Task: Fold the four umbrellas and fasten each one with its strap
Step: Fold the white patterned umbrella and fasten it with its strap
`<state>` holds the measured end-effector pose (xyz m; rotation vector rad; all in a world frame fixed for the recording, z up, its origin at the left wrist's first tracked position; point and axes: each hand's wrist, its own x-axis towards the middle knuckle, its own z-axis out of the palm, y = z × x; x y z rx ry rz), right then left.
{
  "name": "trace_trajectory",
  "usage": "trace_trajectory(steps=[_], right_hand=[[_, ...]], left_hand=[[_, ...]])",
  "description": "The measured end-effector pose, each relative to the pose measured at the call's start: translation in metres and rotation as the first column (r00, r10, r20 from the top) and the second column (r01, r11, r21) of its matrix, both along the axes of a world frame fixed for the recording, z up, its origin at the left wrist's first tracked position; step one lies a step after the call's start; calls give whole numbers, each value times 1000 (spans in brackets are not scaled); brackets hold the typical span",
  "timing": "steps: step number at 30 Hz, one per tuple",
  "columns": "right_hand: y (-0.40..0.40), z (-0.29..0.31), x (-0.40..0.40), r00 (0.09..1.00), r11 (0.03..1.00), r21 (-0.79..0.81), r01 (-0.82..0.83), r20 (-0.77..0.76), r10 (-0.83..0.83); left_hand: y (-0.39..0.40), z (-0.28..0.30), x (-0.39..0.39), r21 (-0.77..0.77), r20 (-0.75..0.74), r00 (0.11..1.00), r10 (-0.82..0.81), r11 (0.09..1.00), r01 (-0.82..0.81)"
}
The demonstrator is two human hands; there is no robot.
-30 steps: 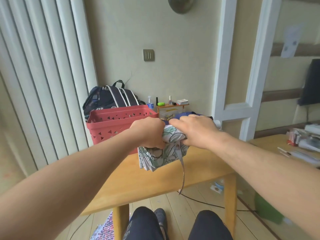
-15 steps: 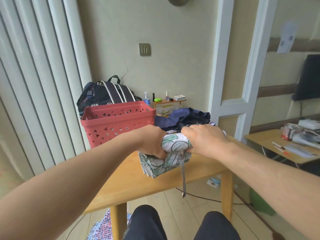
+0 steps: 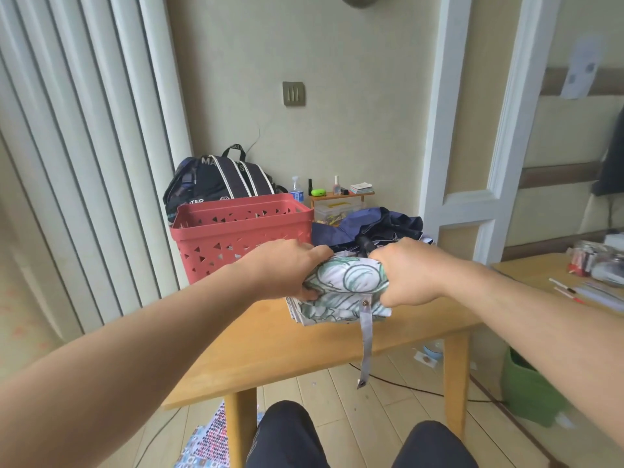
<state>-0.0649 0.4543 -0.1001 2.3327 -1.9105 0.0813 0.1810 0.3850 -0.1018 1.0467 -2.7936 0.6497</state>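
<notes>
We grip the leaf-print umbrella (image 3: pixel 344 282) between our left hand (image 3: pixel 287 271) and right hand (image 3: pixel 405 271), both curled tightly round its bunched canopy above the tabletop (image 3: pixel 270 349). Folding seems done; next we likely free the right hand for the strap (image 3: pixel 366 342) dangling below it.

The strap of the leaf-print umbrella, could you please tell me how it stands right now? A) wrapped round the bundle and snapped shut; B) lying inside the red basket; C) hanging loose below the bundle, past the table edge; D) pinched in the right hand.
C: the strap dangles free from the leaf-print umbrella, unfastened, while the left hand and right hand grip the bundle's two ends.
</notes>
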Motion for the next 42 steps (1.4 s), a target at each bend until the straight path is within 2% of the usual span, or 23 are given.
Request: trace_trajectory(steps=[3,6,9,14,19,24,27,30,32,33,37,42], right_hand=[[-5,-4,3,999,999,45,22,41,-23],[-10,-8,10,998,997,46,66,6,-66],[-9,-9,13,996,994,64,93,2,-94],[-8,-19,6,959,972,200,127,224,-172],[-6,-11,-6,907,954,300,16,398,-140],[-4,-6,-18,884,940,341,-8,443,-153],[-4,-7,-20,929,967,255,17,354,-110],[-3,-13,-21,999,999,-1,51,18,-51],[-4,-18,-15,981,982,-191,7,-190,-44],[-4,-20,-12,969,964,-264,-19,-244,-48],[-9,-24,-11,963,919,-394,-4,-248,-102],[-13,-19,-14,977,923,-386,-6,-197,-76]], left_hand=[[-7,-3,-7,-76,60,998,-15,997,20],[-6,2,-27,82,6,1000,2,997,-2],[-2,-6,-50,52,16,999,-34,998,33],[-5,-34,-48,-113,-49,999,-21,994,15],[-7,-22,-40,-134,-74,996,40,990,-50],[-8,-17,-34,-102,-90,991,95,989,-104],[-6,-18,-37,-86,-112,989,95,991,-104],[-5,-23,-38,4,-165,978,125,992,-126],[-6,-26,-38,89,-200,966,167,984,-151],[-7,-26,-39,126,-216,959,186,979,-162],[-8,-20,-43,201,-236,952,193,969,-146],[-9,-13,-40,248,-191,961,198,957,-148]])
